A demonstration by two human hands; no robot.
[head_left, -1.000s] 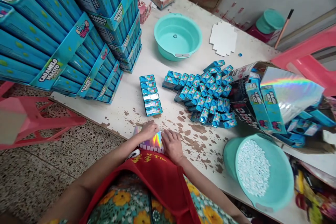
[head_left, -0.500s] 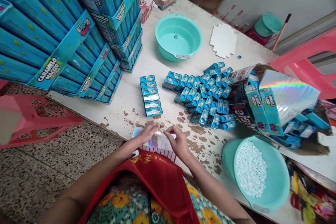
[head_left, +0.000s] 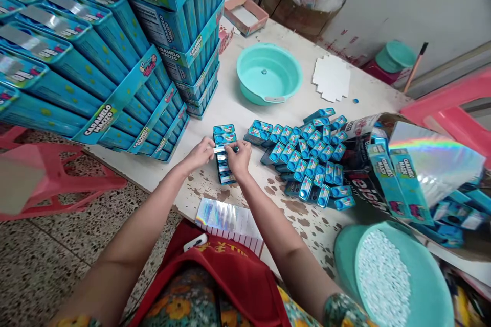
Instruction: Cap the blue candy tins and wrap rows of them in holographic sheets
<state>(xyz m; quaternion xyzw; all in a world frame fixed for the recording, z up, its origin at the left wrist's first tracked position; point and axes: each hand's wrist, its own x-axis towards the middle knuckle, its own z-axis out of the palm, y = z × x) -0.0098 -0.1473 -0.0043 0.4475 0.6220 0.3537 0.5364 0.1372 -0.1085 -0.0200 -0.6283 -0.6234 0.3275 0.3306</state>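
Note:
A short row of small blue candy boxes [head_left: 223, 129] stands upright on the table, partly covered by my fingers. Over the row, a small silvery sticker [head_left: 220, 149] is stretched between my two hands. My left hand [head_left: 201, 155] pinches its left end, and my right hand [head_left: 239, 158] has its fingers closed at the other end. Whether the sticker touches the box top beneath it, I cannot tell. Lower boxes in the row carry shiny strips on top. Close to my apron lies a sheet of holographic stickers [head_left: 229, 218].
Loose blue boxes [head_left: 303, 150] crowd the table on the right, beside a tipped carton [head_left: 360, 173] of more. Tall stacks of filled display trays [head_left: 115, 97] rise at left. A turquoise basin [head_left: 268, 71] sits behind; a bucket [head_left: 429, 265] holds pale candies.
Both hands have moved forward from the sticker sheet to the row of boxes, carrying a silvery sticker. The sheet is now uncovered. The view has shifted slightly.

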